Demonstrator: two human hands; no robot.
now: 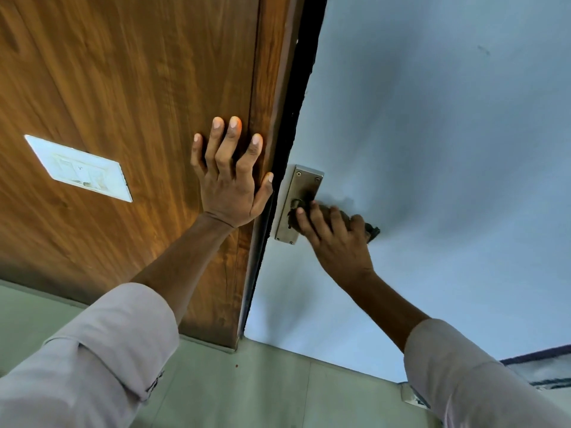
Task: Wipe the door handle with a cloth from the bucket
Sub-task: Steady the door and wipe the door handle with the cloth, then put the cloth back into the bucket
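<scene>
A metal door handle sits on a steel backplate [298, 193] screwed to a pale blue-white door [432, 149]. My right hand [335, 239] is wrapped around the lever with a dark cloth [372, 232] bunched under the fingers, so most of the lever is hidden; only its round base shows. My left hand [230, 180] lies flat with fingers spread on the brown wooden panel [123, 88] beside the door's dark edge, holding nothing. No bucket is in view.
A white switch plate [80, 168] is mounted on the wooden panel at the left. Pale green floor [247, 390] lies below. A patterned mat [547, 369] shows at the lower right edge. My light shirt sleeves fill both lower corners.
</scene>
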